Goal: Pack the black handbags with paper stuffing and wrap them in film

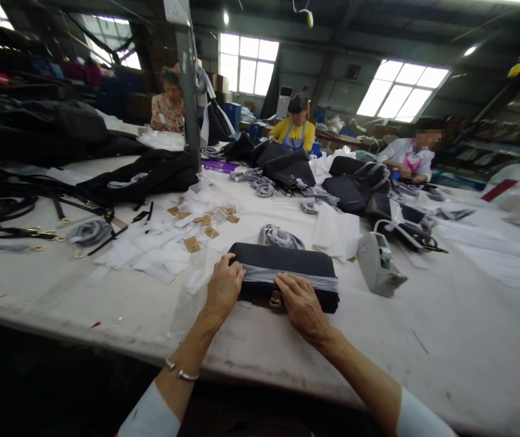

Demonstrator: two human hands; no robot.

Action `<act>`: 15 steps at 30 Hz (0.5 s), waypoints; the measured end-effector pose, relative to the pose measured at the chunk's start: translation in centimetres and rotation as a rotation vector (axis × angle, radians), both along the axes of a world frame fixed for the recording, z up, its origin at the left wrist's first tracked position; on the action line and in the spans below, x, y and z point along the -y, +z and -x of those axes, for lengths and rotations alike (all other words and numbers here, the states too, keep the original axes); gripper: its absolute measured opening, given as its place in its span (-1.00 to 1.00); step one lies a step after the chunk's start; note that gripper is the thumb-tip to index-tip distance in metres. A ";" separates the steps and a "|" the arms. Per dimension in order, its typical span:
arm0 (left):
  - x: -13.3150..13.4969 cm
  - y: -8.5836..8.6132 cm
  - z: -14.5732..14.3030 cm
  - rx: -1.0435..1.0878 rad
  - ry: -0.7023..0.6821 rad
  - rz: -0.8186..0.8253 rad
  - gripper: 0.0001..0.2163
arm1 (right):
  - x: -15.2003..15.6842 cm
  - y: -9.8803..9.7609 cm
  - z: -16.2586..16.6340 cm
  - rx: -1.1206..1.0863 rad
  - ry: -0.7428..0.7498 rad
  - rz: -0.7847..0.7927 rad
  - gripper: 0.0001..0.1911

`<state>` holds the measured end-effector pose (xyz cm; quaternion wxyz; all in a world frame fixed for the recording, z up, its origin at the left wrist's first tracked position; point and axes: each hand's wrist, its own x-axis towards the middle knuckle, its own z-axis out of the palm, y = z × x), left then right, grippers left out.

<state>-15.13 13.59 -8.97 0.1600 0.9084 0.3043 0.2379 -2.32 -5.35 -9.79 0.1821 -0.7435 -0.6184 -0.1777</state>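
A black handbag (287, 267) lies flat on the white table (446, 340) in front of me, with a band of clear film (296, 277) across its near edge. My left hand (224, 286) grips the bag's left end, fingers curled over it. My right hand (301, 304) lies on the bag's near edge beside a metal clasp (276, 298), its fingers pressing down on the film. A silver bracelet (182, 373) sits on my left wrist.
A grey tape dispenser (378, 264) stands right of the bag. White paper slips and brown tags (187, 233) litter the left. Black straps (9, 212) and more black bags (355, 188) lie further back. Three people sit working at the far side.
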 end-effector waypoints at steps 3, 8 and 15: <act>-0.5 0.0 -0.1 0.007 -0.011 0.022 -0.87 | -0.4 -0.4 1.4 -0.034 -0.008 0.023 -0.46; -1.4 0.0 0.1 0.048 -0.052 0.085 -0.82 | -1.5 0.5 2.7 -0.161 -0.006 0.088 -0.53; -1.8 -0.3 0.4 0.082 -0.078 0.137 -0.82 | -3.3 0.6 4.3 -0.115 -0.033 0.148 -0.50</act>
